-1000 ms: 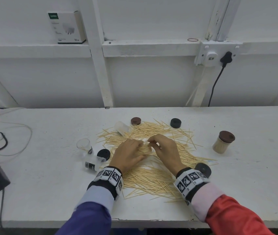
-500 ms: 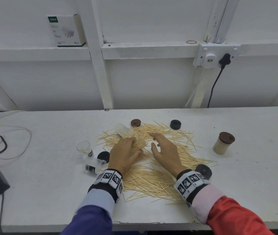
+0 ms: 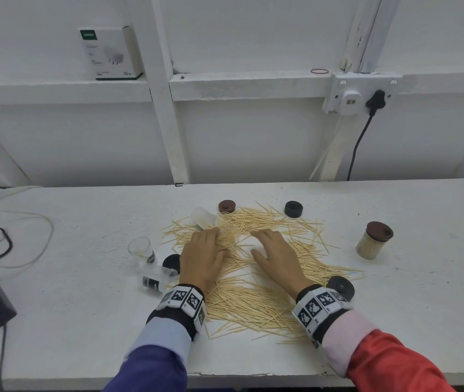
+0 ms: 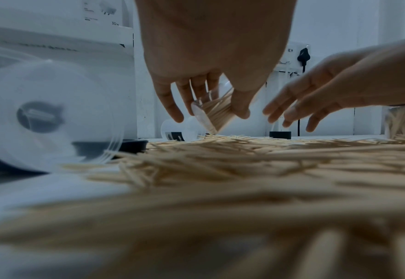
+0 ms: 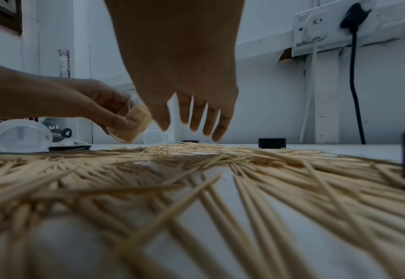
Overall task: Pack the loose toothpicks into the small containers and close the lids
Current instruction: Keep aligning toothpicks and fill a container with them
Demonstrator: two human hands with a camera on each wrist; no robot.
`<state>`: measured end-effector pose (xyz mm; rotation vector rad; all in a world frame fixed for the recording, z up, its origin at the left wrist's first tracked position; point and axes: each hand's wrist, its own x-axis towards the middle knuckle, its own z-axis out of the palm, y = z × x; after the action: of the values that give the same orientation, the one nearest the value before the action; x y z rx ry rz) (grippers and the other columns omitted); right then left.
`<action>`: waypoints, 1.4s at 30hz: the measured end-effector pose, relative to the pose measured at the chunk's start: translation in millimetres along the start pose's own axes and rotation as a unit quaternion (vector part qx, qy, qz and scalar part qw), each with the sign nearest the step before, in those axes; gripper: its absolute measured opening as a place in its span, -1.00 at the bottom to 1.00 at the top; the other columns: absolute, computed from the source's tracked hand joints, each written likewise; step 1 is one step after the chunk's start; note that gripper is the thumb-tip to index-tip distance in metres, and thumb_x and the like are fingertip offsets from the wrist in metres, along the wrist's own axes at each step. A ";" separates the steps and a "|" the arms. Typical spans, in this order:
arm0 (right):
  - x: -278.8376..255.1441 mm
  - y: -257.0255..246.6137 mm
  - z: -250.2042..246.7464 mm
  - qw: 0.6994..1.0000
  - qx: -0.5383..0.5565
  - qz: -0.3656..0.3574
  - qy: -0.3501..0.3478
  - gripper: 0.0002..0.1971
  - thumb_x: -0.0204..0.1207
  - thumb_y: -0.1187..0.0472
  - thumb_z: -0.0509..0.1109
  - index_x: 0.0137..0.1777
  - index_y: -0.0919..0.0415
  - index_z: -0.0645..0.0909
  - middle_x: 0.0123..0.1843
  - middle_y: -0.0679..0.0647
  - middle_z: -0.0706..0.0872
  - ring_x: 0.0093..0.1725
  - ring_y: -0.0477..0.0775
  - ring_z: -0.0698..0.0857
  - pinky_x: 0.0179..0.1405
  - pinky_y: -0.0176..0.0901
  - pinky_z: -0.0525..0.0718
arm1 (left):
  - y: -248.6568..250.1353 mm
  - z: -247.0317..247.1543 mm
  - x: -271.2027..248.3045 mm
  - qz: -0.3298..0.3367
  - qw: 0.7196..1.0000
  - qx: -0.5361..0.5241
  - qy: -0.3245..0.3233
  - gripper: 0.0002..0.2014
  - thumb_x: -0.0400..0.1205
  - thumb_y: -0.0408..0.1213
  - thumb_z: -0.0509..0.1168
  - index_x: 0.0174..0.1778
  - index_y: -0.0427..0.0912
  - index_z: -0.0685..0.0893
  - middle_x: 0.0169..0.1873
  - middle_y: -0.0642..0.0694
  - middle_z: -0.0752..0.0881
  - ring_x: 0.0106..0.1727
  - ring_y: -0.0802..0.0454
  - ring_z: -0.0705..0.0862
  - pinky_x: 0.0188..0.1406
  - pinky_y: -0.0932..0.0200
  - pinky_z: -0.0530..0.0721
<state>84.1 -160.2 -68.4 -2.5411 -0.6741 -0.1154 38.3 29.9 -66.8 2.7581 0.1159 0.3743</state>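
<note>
1. The left hand (image 3: 201,257) grips a small clear container (image 4: 212,111) packed with toothpicks, tilted, its base just above the pile. A second ago both hands were bunched together over it; now they have parted.
2. The right hand (image 3: 277,256) has come away and hovers over the pile with its fingers spread, holding nothing.
3. That suggests the filling of this container is over and a lid comes next; the nearest dark lid (image 3: 340,286) lies beside the right wrist.
4. The loose toothpicks (image 3: 253,301) lie thick across the tabletop (image 3: 395,321), so most of the task remains.
5. Further out: one capped, full container (image 3: 373,240) stands at the right; empty containers (image 3: 141,248) wait at the left, one on its side (image 3: 156,280), another tipped at the back (image 3: 204,217); more lids (image 3: 293,209) sit at the pile's far edge.
</note>
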 end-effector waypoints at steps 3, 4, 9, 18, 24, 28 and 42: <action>-2.9 -1.7 6.6 0.989 -0.072 -0.009 -0.131 -0.48 0.64 -0.09 0.22 0.54 0.09 0.38 0.55 0.00 0.41 0.50 0.09 0.35 0.42 0.07 0.35 | -1.0 -0.1 0.7 -0.009 1.000 0.013 -0.007 -0.49 0.66 0.01 0.28 0.48 -0.14 0.45 0.33 -0.08 0.58 0.35 -0.08 0.49 0.23 -0.01 0.54; -3.5 -2.6 8.6 0.986 -0.092 -0.021 -0.136 -0.54 0.62 -0.09 0.22 0.45 0.09 0.46 0.51 0.01 0.45 0.46 0.10 0.38 0.39 0.07 0.34 | -1.0 0.1 0.7 -0.010 1.000 0.013 -0.008 -0.49 0.66 0.01 0.28 0.48 -0.15 0.45 0.33 -0.08 0.58 0.34 -0.08 0.49 0.24 -0.02 0.54; 3.0 1.1 4.1 0.987 -0.118 -0.015 -0.106 -0.70 0.59 -0.04 0.32 0.22 0.05 0.70 0.22 -0.04 0.64 0.27 0.04 0.51 0.22 -0.01 0.34 | -1.4 1.0 0.8 -0.006 1.000 0.020 -0.017 -0.48 0.67 0.04 0.26 0.50 -0.13 0.43 0.33 -0.07 0.57 0.36 -0.06 0.48 0.26 0.02 0.50; 3.4 1.4 2.0 0.991 -0.102 0.012 -0.089 -0.78 0.48 -0.01 0.48 -0.03 0.11 0.79 -0.04 -0.05 0.76 0.03 0.04 0.66 0.06 -0.07 0.39 | -1.6 2.4 1.7 -0.012 0.999 0.022 -0.030 -0.49 0.67 0.05 0.24 0.49 -0.09 0.42 0.33 -0.03 0.57 0.34 -0.03 0.48 0.25 0.03 0.50; 2.6 -0.3 0.1 0.988 -0.129 0.010 -0.082 -0.82 0.53 0.22 0.33 -0.11 0.10 0.78 -0.11 -0.05 0.78 -0.04 0.05 0.66 0.11 -0.05 0.45 | -2.3 3.0 1.0 -0.011 0.999 0.017 -0.029 -0.47 0.66 0.08 0.23 0.50 -0.09 0.42 0.34 -0.03 0.56 0.36 -0.03 0.47 0.28 0.01 0.49; -0.2 -2.5 2.4 0.983 -0.160 -0.012 -0.084 -0.81 0.56 0.26 0.19 -0.09 0.20 0.66 -0.09 0.04 0.67 -0.10 0.10 0.54 -0.07 -0.08 0.41 | -1.5 3.4 1.6 -0.010 0.999 0.014 -0.029 -0.45 0.66 0.13 0.23 0.50 -0.09 0.42 0.35 -0.02 0.57 0.36 -0.02 0.48 0.27 0.04 0.47; 1.1 -5.6 -1.5 0.998 -0.057 0.031 0.008 -0.82 0.76 0.14 0.06 -0.01 0.11 0.46 -0.16 -0.09 0.61 -0.28 0.01 0.51 0.02 -0.05 0.42 | -1.4 3.3 1.0 -0.007 0.999 0.014 -0.035 -0.46 0.67 0.10 0.22 0.51 -0.08 0.40 0.38 -0.02 0.55 0.40 -0.02 0.45 0.32 0.03 0.47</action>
<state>82.4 -156.3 -64.3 -2.6642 -0.5976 -0.1555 40.1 30.3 -70.1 2.7927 0.1239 0.2744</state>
